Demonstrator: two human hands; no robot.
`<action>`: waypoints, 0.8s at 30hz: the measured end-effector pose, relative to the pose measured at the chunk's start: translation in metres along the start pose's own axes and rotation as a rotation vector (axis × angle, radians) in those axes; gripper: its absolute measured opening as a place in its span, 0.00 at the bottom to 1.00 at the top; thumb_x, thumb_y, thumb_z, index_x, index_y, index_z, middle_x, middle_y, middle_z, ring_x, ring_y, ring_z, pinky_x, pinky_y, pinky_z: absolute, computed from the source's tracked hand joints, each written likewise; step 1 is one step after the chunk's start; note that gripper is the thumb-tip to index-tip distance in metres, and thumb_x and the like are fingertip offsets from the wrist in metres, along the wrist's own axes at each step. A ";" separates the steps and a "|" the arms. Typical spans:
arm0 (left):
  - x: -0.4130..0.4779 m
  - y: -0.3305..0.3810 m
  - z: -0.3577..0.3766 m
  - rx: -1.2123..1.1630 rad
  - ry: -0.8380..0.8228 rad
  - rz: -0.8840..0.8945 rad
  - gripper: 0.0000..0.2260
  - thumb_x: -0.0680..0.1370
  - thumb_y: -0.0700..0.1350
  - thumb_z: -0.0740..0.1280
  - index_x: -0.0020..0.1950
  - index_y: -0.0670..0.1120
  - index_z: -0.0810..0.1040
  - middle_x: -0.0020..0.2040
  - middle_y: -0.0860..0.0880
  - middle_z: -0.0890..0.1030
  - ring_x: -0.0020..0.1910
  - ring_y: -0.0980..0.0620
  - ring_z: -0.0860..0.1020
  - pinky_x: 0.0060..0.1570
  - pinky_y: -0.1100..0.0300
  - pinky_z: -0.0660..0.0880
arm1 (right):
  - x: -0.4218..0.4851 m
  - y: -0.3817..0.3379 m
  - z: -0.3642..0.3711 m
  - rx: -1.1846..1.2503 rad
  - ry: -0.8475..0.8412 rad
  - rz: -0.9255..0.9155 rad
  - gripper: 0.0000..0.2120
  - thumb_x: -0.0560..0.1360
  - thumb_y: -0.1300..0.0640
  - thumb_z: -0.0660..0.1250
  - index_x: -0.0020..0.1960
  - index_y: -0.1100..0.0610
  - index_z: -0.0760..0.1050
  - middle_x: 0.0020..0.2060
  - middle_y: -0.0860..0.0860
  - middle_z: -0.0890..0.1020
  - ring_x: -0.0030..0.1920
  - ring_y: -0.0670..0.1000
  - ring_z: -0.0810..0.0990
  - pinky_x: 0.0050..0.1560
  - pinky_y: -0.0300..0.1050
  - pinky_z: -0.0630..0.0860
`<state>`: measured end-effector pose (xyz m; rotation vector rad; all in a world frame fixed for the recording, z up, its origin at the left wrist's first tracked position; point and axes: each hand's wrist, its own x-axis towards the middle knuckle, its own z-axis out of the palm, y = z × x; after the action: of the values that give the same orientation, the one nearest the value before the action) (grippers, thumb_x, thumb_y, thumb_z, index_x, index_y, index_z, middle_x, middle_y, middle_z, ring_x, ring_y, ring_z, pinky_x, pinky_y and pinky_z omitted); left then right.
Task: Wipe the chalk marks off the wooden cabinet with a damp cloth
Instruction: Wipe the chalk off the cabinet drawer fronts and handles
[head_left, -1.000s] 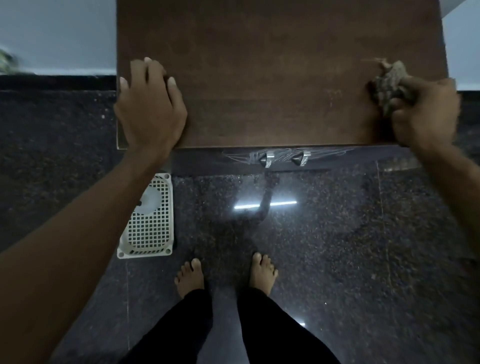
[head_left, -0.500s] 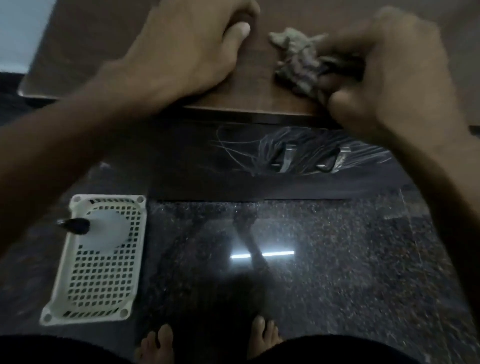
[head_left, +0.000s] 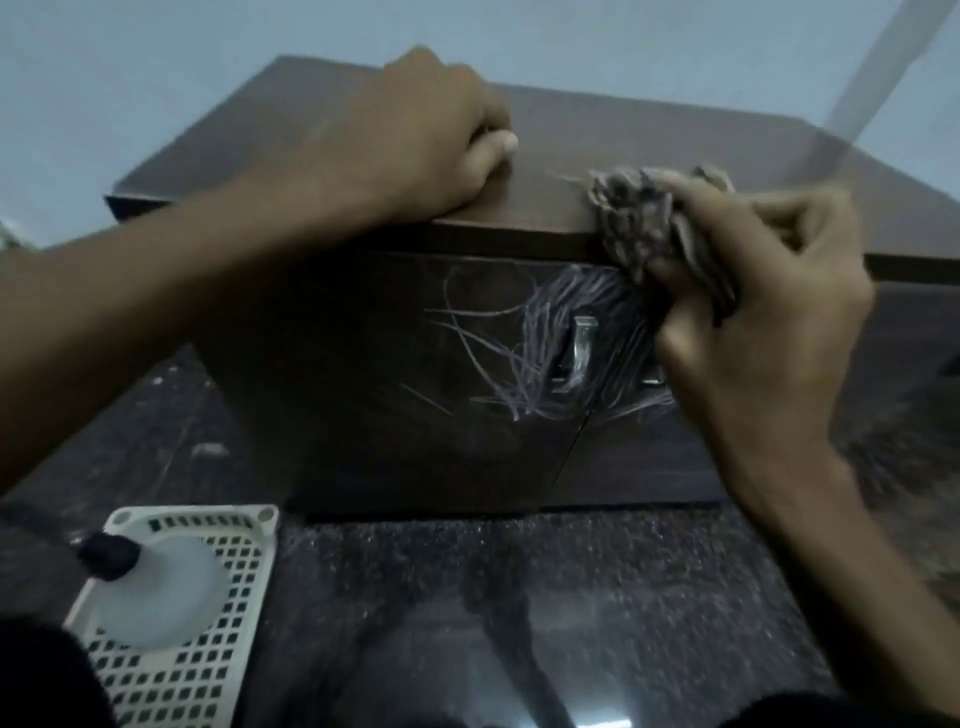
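A dark wooden cabinet (head_left: 363, 395) stands on the floor in front of me. White chalk marks (head_left: 540, 343) scrawl across its front doors around a metal handle (head_left: 582, 348). My right hand (head_left: 769, 332) grips a crumpled grey cloth (head_left: 639, 218) and holds it at the cabinet's top front edge, just above the marks. My left hand (head_left: 410, 140) rests on the cabinet top with its fingers curled under, holding nothing. The second handle is mostly hidden behind my right hand.
A white perforated plastic basket (head_left: 208, 623) sits on the dark speckled floor (head_left: 571, 597) at lower left, holding a white bottle (head_left: 156, 592) with a black cap. A pale wall rises behind the cabinet. My dark-clothed knees show at the bottom edge.
I have crouched lower, so the cabinet front and chalk marks now face me. My right hand brought the cloth from the top's right side to the front edge above the marks.
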<state>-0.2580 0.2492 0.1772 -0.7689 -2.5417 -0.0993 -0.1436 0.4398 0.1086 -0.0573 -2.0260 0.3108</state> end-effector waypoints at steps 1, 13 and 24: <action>0.003 -0.005 -0.002 -0.040 0.006 0.025 0.15 0.85 0.50 0.61 0.61 0.45 0.83 0.56 0.38 0.84 0.55 0.37 0.79 0.48 0.52 0.70 | -0.006 0.007 -0.009 0.119 -0.004 0.094 0.23 0.72 0.67 0.66 0.65 0.54 0.79 0.50 0.62 0.77 0.48 0.58 0.76 0.49 0.38 0.70; -0.006 0.002 -0.012 -0.253 0.087 -0.003 0.10 0.81 0.51 0.68 0.52 0.47 0.87 0.45 0.46 0.87 0.47 0.45 0.84 0.50 0.57 0.75 | -0.036 -0.012 0.003 0.228 0.074 -0.089 0.14 0.78 0.62 0.69 0.63 0.56 0.81 0.43 0.58 0.77 0.42 0.52 0.74 0.43 0.44 0.76; -0.008 -0.004 -0.011 -0.328 0.070 -0.018 0.08 0.82 0.49 0.68 0.53 0.50 0.86 0.46 0.49 0.87 0.48 0.50 0.83 0.49 0.61 0.71 | -0.049 -0.066 0.031 0.126 -0.057 -0.516 0.11 0.82 0.61 0.62 0.51 0.56 0.84 0.45 0.54 0.82 0.40 0.56 0.74 0.38 0.52 0.71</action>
<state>-0.2492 0.2397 0.1832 -0.8466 -2.4966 -0.5498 -0.1421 0.3614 0.0687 0.5493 -1.9914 0.1102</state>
